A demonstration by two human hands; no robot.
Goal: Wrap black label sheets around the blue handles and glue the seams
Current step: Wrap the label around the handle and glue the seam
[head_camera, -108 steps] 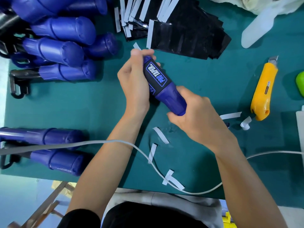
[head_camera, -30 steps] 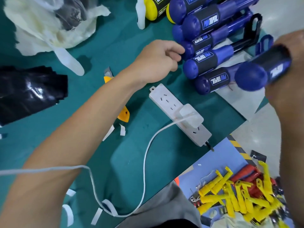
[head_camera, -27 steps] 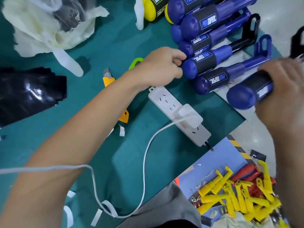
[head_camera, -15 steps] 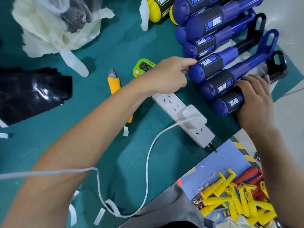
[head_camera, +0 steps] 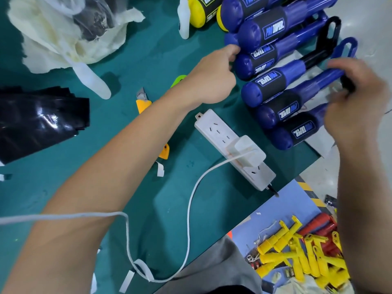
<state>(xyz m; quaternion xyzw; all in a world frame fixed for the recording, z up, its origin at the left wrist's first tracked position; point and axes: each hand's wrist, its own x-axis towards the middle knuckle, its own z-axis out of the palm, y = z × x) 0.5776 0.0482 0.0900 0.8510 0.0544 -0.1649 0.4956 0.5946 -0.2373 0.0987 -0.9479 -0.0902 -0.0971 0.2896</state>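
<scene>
Handles: blue handles point(head_camera: 273, 81), each wrapped in a black label, stacked side by side at the far right of the green mat point(head_camera: 63, 177).
Left hand point(head_camera: 212, 79): curled fingers against the rounded butt ends; actual grip cannot be told.
Right hand point(head_camera: 356, 102): blurred, fingers closed around a black loop point(head_camera: 347, 85) at the stack's far end.
Label sheets point(head_camera: 40, 122): glossy black pile at the left, well apart.
Nearby: white power strip point(head_camera: 214, 132), near the closest handle.
</scene>
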